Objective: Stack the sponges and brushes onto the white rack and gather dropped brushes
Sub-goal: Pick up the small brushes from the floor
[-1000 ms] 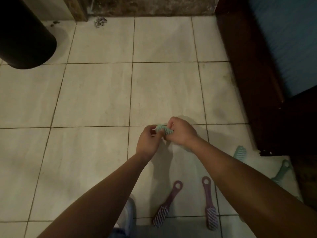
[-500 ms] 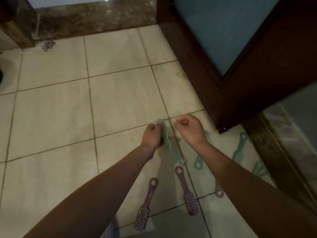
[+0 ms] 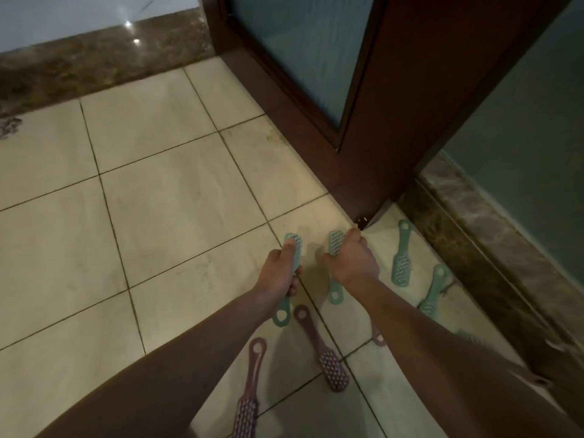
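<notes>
- A floor [image 3: 177, 216] of pale beige tiles with dark grout lines is seen from above in dim light.
- A brown marble skirting [image 3: 94, 67] is set along the far wall. A dark wooden door [image 3: 410, 105] with a frosted glass panel is seen at the upper right, its lower corner near the hands.
- A marble threshold [image 3: 474, 248] is set along the right side.
- Both bare forearms are stretched forward and down from the bottom edge.
- The left hand [image 3: 279, 273] is seen from the back, its fingers curled round the left teal brush [image 3: 293, 245]. The bristle head is shown beyond the knuckles and the looped handle end below the wrist.
- The right hand [image 3: 349, 260], just beside it, is closed round the right teal brush [image 3: 335, 243] in the same way. Whether that brush is lifted off the tiles cannot be told.
- A loose teal brush [image 3: 401, 257] and a far teal brush [image 3: 433, 290] lie on the floor to the right, near the threshold.
- A middle purple brush [image 3: 322, 349] and a near purple brush [image 3: 249, 390] lie between the forearms.
</notes>
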A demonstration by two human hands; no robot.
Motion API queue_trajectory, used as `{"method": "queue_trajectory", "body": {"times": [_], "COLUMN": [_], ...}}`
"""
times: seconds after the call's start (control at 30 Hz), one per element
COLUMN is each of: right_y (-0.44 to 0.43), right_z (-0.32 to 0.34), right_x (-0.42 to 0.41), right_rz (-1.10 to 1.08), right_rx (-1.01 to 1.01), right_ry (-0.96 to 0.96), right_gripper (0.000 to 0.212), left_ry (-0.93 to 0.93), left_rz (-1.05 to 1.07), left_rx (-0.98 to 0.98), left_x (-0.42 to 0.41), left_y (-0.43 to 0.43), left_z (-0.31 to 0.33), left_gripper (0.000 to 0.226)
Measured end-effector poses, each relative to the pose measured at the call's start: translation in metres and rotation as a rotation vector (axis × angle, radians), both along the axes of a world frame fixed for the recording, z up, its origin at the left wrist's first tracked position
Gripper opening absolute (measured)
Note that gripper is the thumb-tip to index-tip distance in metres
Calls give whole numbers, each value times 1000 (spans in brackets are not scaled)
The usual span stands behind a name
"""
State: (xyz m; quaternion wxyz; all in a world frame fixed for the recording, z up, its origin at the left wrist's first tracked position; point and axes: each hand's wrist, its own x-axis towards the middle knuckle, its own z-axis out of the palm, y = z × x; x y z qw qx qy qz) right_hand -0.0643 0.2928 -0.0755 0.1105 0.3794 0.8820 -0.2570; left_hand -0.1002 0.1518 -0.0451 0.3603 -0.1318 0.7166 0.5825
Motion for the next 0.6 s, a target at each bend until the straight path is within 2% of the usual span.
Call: {"method": "queue_trajectory", "body": {"times": [0.1, 0.27, 0.47, 0.6], "right_y": [1, 4, 4, -5], "right_z": [-5, -13, -15, -8], "right_x": [-7, -14, -17, -20], "right_rz": [-53, -6, 27, 126], "right_rx": [-37, 74, 14, 1], "right_ry": [-14, -58, -38, 5], "right_gripper": [65, 54, 52, 30], "left_ry": [-11, -63, -110, -121], "left_rz": [1, 40, 125, 163], "left_rx": [-9, -13, -2, 4], "left_x": [-2, -5, -5, -8], "left_y": [-3, -5, 4, 7], "left_z": [-6, -19, -29, -30], "left_gripper": [49, 51, 47, 46]}}
